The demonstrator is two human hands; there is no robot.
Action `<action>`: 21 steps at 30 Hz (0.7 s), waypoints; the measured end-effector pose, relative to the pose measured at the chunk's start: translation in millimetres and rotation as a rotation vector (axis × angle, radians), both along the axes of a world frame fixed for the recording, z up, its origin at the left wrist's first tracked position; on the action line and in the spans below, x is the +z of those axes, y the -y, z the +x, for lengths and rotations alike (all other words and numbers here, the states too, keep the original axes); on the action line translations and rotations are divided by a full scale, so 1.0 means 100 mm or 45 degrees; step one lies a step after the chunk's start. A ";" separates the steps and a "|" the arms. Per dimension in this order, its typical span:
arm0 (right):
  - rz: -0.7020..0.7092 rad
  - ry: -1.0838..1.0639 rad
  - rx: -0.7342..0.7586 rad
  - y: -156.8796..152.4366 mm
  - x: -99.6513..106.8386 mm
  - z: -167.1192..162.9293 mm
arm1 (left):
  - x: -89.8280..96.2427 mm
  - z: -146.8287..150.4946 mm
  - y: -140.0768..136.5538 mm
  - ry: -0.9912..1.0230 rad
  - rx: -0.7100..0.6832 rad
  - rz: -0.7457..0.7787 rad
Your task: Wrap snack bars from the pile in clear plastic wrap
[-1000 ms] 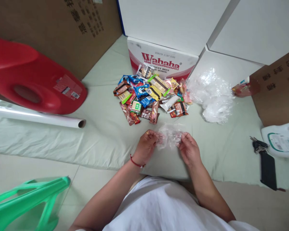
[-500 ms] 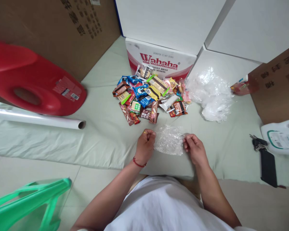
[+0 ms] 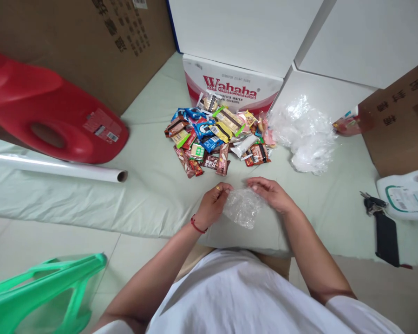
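A crinkled clear plastic bag (image 3: 243, 208) hangs between my two hands near the front edge of the covered table. My left hand (image 3: 214, 202) pinches its upper left corner between thumb and fingers. At the upper right of the bag, my right hand (image 3: 270, 192) has its thumb and fingertips closed on the rim. Nothing shows inside the bag. Just beyond my hands lies a pile of wrapped snacks (image 3: 209, 132) in blue, yellow, brown and red packaging. To the right of that pile sits a heap of clear plastic bags (image 3: 304, 139).
Behind the snacks stands a Wahaha carton (image 3: 233, 83). At left are a red jug (image 3: 66, 120) and a white roll (image 3: 66, 169); a green stool (image 3: 48, 287) stands on the floor. Keys (image 3: 373, 202), a black phone-like case (image 3: 386, 239) and a white bottle (image 3: 407, 195) lie at right.
My right hand has moved left and slightly up, closer to my left hand, and shifted its hold to the bag's top. The bag now hangs narrower. The view has shifted slightly.
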State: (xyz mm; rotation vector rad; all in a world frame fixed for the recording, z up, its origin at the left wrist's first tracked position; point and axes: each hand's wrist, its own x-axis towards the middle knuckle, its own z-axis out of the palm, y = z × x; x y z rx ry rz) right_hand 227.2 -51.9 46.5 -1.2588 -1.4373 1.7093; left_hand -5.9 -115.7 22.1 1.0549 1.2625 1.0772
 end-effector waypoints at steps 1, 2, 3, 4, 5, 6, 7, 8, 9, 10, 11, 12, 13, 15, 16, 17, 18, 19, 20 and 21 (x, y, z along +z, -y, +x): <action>-0.044 -0.012 0.035 0.01 -0.02 -0.03 | -0.02 -0.02 -0.03 0.001 -0.038 -0.006; -0.089 -0.030 0.040 0.03 -0.03 -0.05 | -0.03 -0.04 -0.06 0.001 -0.072 -0.023; -0.139 -0.056 0.015 0.04 -0.05 -0.07 | -0.04 -0.07 -0.08 -0.011 -0.082 -0.037; -0.194 -0.093 -0.036 0.06 -0.06 -0.09 | -0.05 -0.10 -0.11 -0.049 -0.057 -0.031; -0.250 -0.138 -0.111 0.08 -0.07 -0.11 | -0.04 -0.12 -0.12 -0.116 0.008 0.007; -0.303 -0.185 -0.202 0.10 -0.08 -0.13 | -0.01 -0.14 -0.11 -0.209 0.102 0.077; -0.347 -0.227 -0.298 0.12 -0.08 -0.16 | 0.03 -0.15 -0.09 -0.314 0.210 0.169; -0.377 -0.265 -0.389 0.14 -0.08 -0.20 | 0.09 -0.15 -0.05 -0.412 0.305 0.269; -0.387 -0.298 -0.471 0.16 -0.07 -0.23 | 0.15 -0.13 0.00 -0.483 0.358 0.359; -0.380 -0.326 -0.541 0.18 -0.07 -0.27 | 0.22 -0.10 0.06 -0.511 0.360 0.428; -0.364 -0.349 -0.599 0.20 -0.05 -0.31 | 0.28 -0.05 0.13 -0.492 0.310 0.473; -0.342 -0.366 -0.642 0.22 -0.04 -0.35 | 0.33 0.01 0.19 -0.436 0.222 0.490; -0.314 -0.374 -0.673 0.23 -0.03 -0.39 | 0.36 0.08 0.23 -0.355 0.129 0.470; -0.266 -0.365 -0.715 0.26 0.00 -0.45 | 0.35 0.23 0.26 -0.198 0.004 0.347; -0.250 -0.356 -0.727 0.27 0.01 -0.48 | 0.32 0.30 0.25 -0.151 -0.014 0.271; -0.237 -0.347 -0.740 0.28 0.01 -0.50 | 0.27 0.37 0.23 -0.131 -0.014 0.203; -0.224 -0.338 -0.754 0.28 0.01 -0.52 | 0.22 0.42 0.20 -0.131 -0.004 0.151; -0.212 -0.329 -0.768 0.29 0.00 -0.52 | 0.17 0.46 0.17 -0.138 0.004 0.117; -0.198 -0.319 -0.778 0.29 -0.01 -0.52 | 0.13 0.49 0.14 -0.138 0.009 0.094; -0.184 -0.307 -0.788 0.29 -0.02 -0.52 | 0.09 0.51 0.12 -0.126 0.013 0.073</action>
